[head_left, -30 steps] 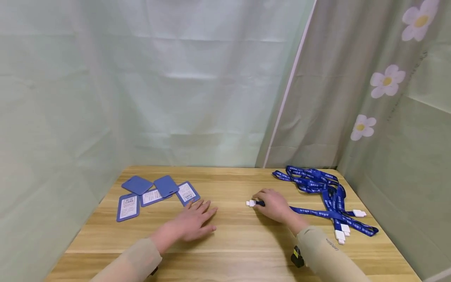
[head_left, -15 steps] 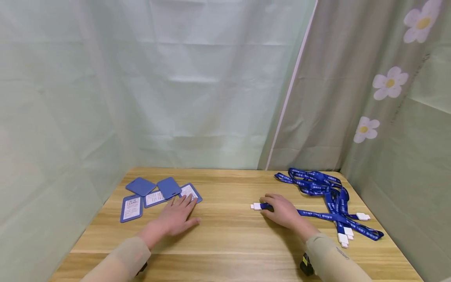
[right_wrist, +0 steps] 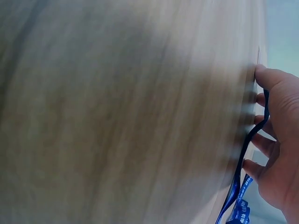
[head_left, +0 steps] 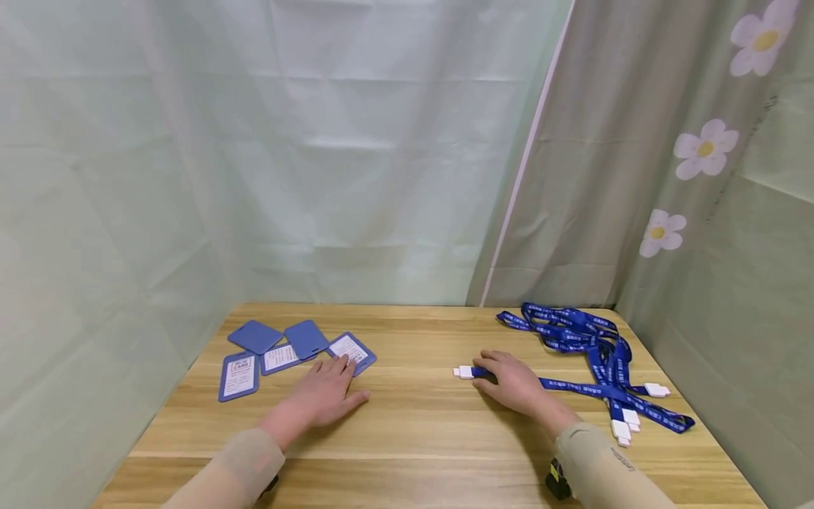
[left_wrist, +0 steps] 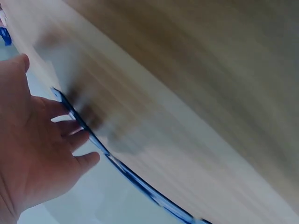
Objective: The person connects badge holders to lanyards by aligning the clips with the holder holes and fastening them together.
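Note:
My left hand [head_left: 316, 393], fingers fairly straight, rests its fingertips on the near edge of the rightmost blue card holder [head_left: 345, 346], whose white printed insert faces up. In the left wrist view, that hand [left_wrist: 42, 149] has its fingertips at the thin dark blue edges [left_wrist: 133, 179] of the card holders. My right hand [head_left: 514, 383] holds a blue printed lanyard [head_left: 569, 385] just behind its white plastic clip [head_left: 469, 372], which points left. From the right wrist, the strap [right_wrist: 243, 151] runs beneath the palm, between thumb and fingers of the hand [right_wrist: 285, 135].
Several more blue card holders [head_left: 239, 375] lie partly overlapping at the table's left. A tangle of blue lanyards [head_left: 562, 329] lies at the back right, with white clips [head_left: 655, 389] near the right edge. A pale curtain [head_left: 381, 177] hangs behind the wooden table [head_left: 407, 438].
My left hand moved left onto the rightmost card holder, which has since slid slightly right and turned. The right hand has stayed at the lanyard's clip end. The head view shifted a little.

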Demonstrator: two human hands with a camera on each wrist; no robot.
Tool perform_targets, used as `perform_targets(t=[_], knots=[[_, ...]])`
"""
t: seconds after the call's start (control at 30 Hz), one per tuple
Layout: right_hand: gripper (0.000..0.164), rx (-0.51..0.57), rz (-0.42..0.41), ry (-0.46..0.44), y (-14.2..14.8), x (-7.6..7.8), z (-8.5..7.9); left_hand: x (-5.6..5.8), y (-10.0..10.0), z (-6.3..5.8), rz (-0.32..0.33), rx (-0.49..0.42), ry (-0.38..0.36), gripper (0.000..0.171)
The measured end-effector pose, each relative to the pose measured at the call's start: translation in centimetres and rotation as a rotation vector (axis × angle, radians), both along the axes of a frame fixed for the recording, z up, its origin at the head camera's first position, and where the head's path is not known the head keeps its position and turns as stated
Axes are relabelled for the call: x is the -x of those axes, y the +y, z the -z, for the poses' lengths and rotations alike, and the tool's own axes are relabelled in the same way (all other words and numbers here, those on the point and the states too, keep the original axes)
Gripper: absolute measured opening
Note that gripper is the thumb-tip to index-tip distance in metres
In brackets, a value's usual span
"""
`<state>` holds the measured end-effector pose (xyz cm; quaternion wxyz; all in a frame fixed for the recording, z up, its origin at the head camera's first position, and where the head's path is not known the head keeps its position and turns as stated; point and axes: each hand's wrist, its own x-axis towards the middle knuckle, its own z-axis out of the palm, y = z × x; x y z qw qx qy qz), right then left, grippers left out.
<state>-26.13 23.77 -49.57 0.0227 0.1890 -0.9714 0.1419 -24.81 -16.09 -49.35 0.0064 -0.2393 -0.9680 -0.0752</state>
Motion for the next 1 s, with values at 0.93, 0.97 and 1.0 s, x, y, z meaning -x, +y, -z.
perform_targets(t=[0.93, 0.97, 1.0], knots=[[0.051, 0.040, 0.001, -0.044, 0.1, 0.3, -0.5, 0.5, 4.9, -0.2, 0.088, 0.037, 0.028, 0.056], [0.051, 0.052, 0.005, -0.055, 0.0, 0.3, -0.5, 0.6, 5.2, -0.2, 0.095, 0.045, 0.030, 0.056], [0.051, 0.066, 0.007, -0.064, -0.1, 0.3, -0.5, 0.8, 5.5, -0.2, 0.097, 0.047, 0.035, 0.055]])
